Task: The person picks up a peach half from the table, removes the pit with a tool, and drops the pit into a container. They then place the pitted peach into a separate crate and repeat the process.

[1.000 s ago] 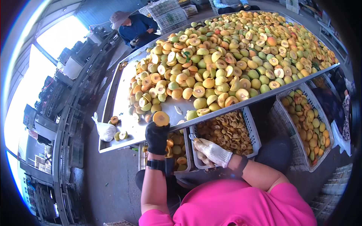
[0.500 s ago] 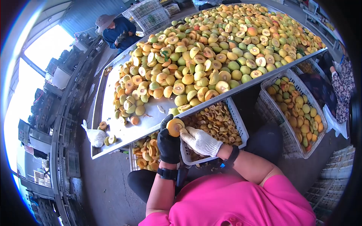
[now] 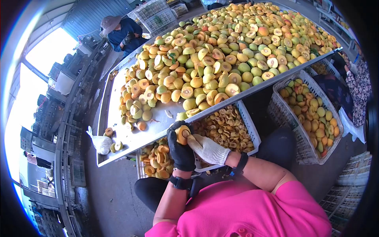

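Note:
My left hand, in a black glove, is closed around a yellow peach half in front of the metal table's near edge. My right hand, in a white knit glove, presses its closed fingertips against the fruit's cut face. Whatever those fingers hold, if anything, is hidden. Just beyond lie many halved peaches, heaped on the metal table. Below my right hand stands a white crate of small brownish fruit pieces. Hollowed halves fill another crate under the table, left of my hands.
To the right, a crate holds more peaches. A knotted white plastic bag sits at the table's left corner beside a few halves. A person in a hat works across the table; another in a patterned sleeve is at right.
The peach half has turned in my left hand, so its cut face shows less. My right fingertips stay against it, and both hands have shifted slightly.

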Demonstrator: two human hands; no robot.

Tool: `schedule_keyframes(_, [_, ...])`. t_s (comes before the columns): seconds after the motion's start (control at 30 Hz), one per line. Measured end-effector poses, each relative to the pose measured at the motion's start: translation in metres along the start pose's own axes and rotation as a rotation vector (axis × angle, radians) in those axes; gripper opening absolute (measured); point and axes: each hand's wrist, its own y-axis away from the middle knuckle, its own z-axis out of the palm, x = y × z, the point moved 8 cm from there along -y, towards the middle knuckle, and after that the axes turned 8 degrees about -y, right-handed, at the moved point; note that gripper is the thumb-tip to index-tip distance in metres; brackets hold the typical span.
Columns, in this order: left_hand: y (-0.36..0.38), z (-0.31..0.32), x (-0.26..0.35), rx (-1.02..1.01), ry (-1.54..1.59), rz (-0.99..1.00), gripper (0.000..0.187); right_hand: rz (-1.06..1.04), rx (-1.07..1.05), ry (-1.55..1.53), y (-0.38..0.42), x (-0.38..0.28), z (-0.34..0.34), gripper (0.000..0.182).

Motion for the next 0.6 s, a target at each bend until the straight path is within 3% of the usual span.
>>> schedule_keyframes(0.07, [0.005,-0.001,0.015,0.060,-0.606,0.315,0.026,0.024,-0.032,-0.046,0.002,0.000,0.005,0.049])
schedule_keyframes(0.2, [-0.001,-0.011,-0.030,-0.004,-0.045,0.020,0.022,0.162,-0.078,-0.092,0.005,0.005,0.008,0.044])
schedule_keyframes(0.3, [-0.003,-0.004,-0.032,-0.073,0.424,-0.211,0.038,0.162,-0.095,-0.049,0.006,0.002,0.009,0.039])
schedule_keyframes(0.37, [-0.002,-0.003,-0.046,0.013,0.642,-0.342,0.042,0.117,-0.081,-0.040,0.006,-0.002,0.008,0.035])
schedule_keyframes(0.47, [0.000,-0.001,-0.045,0.054,0.675,-0.373,0.044,-0.045,-0.017,-0.045,0.008,-0.009,0.006,0.032])
schedule_keyframes(0.53, [0.000,-0.002,-0.032,0.016,0.429,-0.226,0.043,-0.035,-0.011,-0.048,0.006,-0.004,0.005,0.033])
schedule_keyframes(0.6, [0.001,-0.002,-0.032,0.015,0.396,-0.217,0.042,-0.107,-0.013,0.028,0.006,-0.003,0.007,0.035])
